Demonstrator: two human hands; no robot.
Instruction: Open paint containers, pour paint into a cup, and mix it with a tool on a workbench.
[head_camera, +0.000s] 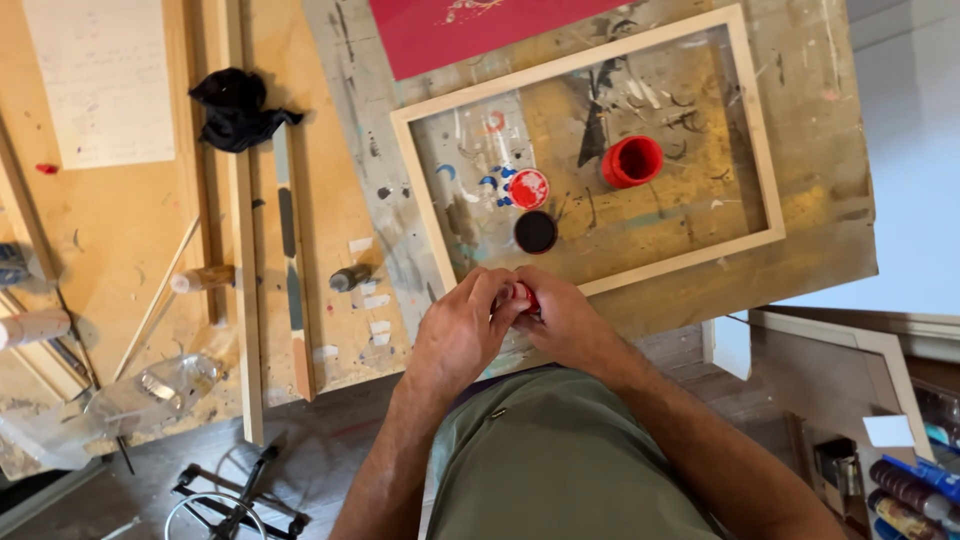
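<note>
Currently both hands meet at lower centre: left hand (462, 330) and right hand (563, 322) closed together around a small red item (522, 294), mostly hidden. Just above, inside the wooden frame (585, 62): black lid (536, 232), red-white lid (528, 188), red cup (632, 161).

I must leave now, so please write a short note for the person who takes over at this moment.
Left hand and right hand: both closed around a small red object at the table edge; what it is cannot be told.
Inside the wooden frame: an open red jar, a red lid, a black lid.
Done: the red jar stands open.
Left: cannot be told from this view.
</note>
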